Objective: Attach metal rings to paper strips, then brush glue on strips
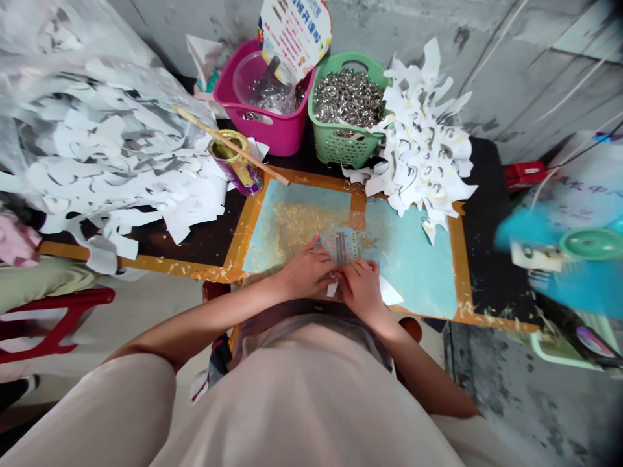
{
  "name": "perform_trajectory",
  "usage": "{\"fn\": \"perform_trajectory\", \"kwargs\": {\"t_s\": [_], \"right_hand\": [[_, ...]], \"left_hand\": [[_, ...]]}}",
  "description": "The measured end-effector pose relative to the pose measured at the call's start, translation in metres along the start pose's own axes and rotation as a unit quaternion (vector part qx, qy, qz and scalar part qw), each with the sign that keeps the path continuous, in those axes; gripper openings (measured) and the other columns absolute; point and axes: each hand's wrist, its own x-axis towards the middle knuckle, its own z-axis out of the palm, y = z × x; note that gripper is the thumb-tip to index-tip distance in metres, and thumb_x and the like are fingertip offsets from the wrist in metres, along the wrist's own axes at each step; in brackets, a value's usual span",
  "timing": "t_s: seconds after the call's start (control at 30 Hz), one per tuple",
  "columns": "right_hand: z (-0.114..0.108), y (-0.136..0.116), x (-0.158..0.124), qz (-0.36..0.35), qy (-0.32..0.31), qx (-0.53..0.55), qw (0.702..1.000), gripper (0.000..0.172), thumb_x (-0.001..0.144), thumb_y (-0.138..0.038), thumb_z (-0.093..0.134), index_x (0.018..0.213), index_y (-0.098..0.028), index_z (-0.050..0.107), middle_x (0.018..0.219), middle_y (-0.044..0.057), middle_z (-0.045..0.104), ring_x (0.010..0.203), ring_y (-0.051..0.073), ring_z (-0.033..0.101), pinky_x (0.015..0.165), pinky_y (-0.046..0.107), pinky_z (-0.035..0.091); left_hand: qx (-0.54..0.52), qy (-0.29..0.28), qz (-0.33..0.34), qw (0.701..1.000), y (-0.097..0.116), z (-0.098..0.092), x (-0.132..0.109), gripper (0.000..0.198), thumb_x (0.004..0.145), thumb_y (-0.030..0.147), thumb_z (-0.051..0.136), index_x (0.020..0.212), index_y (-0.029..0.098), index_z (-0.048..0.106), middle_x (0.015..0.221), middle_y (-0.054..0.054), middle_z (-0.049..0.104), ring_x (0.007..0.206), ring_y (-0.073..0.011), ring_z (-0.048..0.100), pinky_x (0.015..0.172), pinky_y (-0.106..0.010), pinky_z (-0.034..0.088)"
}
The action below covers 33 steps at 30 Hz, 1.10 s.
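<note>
We are facing a grey wall (pixel 374 23) whose surface is showing dark stains (pixel 462 37). Before it a dark tabletop (pixel 487 246) is standing, with brownish-orange tape (pixel 160 264) lining its front edge. At our left a red stool (pixel 90 298) is resting on a pale floor (pixel 160 298). Soft light is falling fairly evenly across the room.

White fan-shaped sign (pixel 298 40) w/ "开课"; rt. bag (pixel 584 194) w/ "长中".
</note>
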Motion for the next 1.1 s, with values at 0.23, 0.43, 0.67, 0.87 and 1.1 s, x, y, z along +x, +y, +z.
{"fn": "perform_trajectory", "kwargs": {"t_s": [0.23,0.43,0.67,0.87,1.1], "right_hand": [[-0.007,0.007,-0.004,0.015,-0.004,0.088,0.996,0.021,0.088,-0.032,0.065,0.105,-0.02,0.06,0.086,0.003,0.073,0.091,0.024,0.061,0.086,0.038,0.032],[-0.003,-0.001,-0.008,0.008,0.009,0.038,0.999,0.011,0.093,-0.026,0.059,0.084,-0.022,0.064,0.08,0.002,0.071,0.096,0.024,0.058,0.088,0.04,0.027],[-0.004,0.0,-0.017,-0.034,0.005,-0.015,0.999,0.015,0.098,-0.019,0.051,0.098,-0.023,0.065,0.084,0.003,0.072,0.099,0.024,0.056,0.102,0.049,0.021],[-0.014,0.002,-0.028,-0.107,-0.039,-0.06,0.992,0.018,0.101,-0.029,0.051,0.114,-0.027,0.064,0.106,0.003,0.075,0.102,0.025,0.057,0.112,0.061,0.007],[-0.031,0.016,-0.022,-0.074,-0.04,0.045,0.995,0.02,0.1,-0.033,0.052,0.11,-0.028,0.069,0.105,0.003,0.075,0.11,0.027,0.06,0.113,0.061,0.021]], "left_hand": [[-0.008,0.024,0.003,1.0,-0.003,0.008,-0.006,0.024,0.097,0.021,0.046,0.09,0.02,0.07,0.086,-0.003,0.073,0.091,-0.0187,0.068,0.121,-0.057,0.02],[0.022,0.044,0.024,0.999,-0.003,0.011,-0.014,0.023,0.096,0.015,0.046,0.098,0.02,0.069,0.1,-0.007,0.075,0.108,-0.0194,0.068,0.123,-0.053,0.023],[0.098,0.065,0.105,0.987,0.005,0.012,-0.033,0.02,0.096,0.01,0.048,0.098,0.019,0.066,0.093,-0.004,0.074,0.126,-0.0214,0.06,0.123,-0.051,0.025],[0.106,0.008,0.08,0.991,0.016,0.011,-0.047,0.031,0.092,0.009,0.05,0.12,0.015,0.061,0.12,-0.014,0.07,0.138,-0.0253,0.049,0.124,-0.056,0.017],[0.09,-0.006,0.0,0.996,0.024,0.015,-0.06,0.038,0.094,0.021,0.049,0.13,0.015,0.059,0.136,-0.017,0.06,0.138,-0.0327,0.046,0.12,-0.066,0.009]]}}
